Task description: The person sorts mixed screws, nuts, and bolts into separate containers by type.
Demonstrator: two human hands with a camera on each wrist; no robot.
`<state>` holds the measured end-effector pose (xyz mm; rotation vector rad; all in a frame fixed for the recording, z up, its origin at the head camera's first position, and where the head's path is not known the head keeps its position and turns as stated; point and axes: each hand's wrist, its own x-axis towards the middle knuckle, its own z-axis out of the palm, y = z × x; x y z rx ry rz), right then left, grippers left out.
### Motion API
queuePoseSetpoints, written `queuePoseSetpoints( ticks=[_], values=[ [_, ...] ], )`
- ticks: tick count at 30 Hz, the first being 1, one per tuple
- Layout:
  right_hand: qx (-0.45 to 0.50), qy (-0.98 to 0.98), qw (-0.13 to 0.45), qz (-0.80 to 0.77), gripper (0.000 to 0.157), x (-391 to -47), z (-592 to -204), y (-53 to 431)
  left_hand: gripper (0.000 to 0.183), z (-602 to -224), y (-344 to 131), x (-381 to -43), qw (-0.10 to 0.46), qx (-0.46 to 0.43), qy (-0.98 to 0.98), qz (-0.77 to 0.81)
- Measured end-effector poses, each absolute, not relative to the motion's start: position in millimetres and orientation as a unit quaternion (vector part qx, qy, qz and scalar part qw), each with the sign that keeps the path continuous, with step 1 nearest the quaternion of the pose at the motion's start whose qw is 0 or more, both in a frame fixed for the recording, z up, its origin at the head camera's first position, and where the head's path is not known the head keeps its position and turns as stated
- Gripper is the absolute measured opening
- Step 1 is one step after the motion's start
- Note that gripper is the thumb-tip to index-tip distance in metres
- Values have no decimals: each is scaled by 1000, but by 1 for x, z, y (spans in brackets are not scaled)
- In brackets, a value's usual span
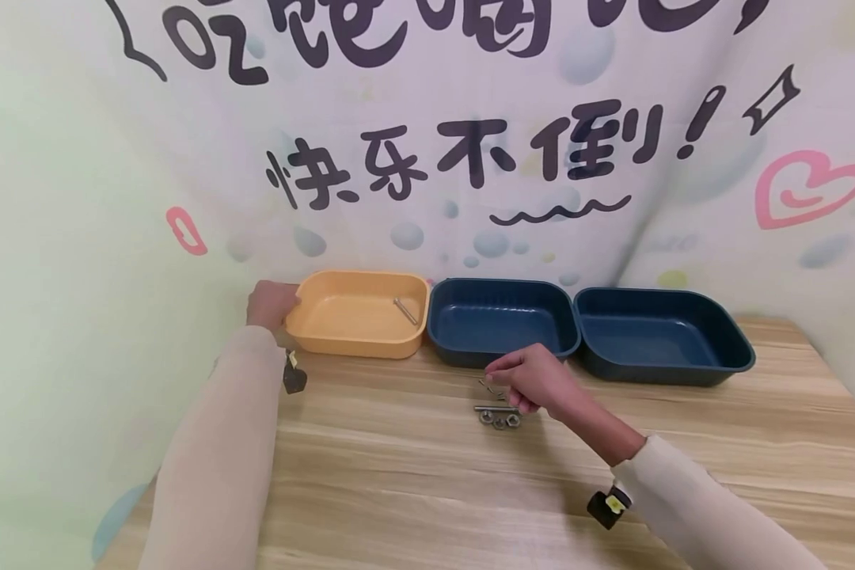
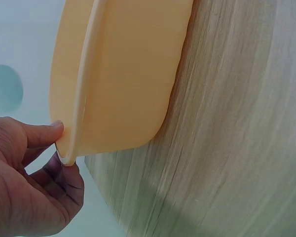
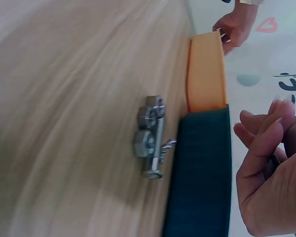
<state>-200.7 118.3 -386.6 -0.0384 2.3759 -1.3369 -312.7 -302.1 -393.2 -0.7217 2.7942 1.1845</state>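
Note:
My left hand (image 1: 271, 305) grips the left end of a yellow plastic bin (image 2: 133, 79); in the left wrist view, thumb and fingers pinch its rim. Inside that bin lies a single metal bolt (image 1: 405, 311). Over the table, in front of the middle blue bin, hovers my right hand (image 1: 534, 378), its fingers loosely bent and nothing visible between them. Below it are a long bolt (image 3: 152, 174), three hex nuts (image 3: 145, 143) beside its shaft, and a small screw-like metal piece (image 3: 167, 144). In the head view, the right hand partly covers these parts.
A dark blue bin (image 1: 506, 352) stands right of the yellow one, and a second dark blue bin (image 1: 663, 374) stands beyond it. All three line the back of the wooden table (image 1: 399, 475), before a printed cloth (image 1: 370, 237) with black lettering.

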Motion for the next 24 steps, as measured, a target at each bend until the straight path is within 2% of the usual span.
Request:
queuePoseSetpoints(
  ticks=[24],
  values=[
    [10, 872, 186, -452, 12, -190, -428, 133, 44, -390, -299, -306, -1, -218, 895, 388]
  ],
)
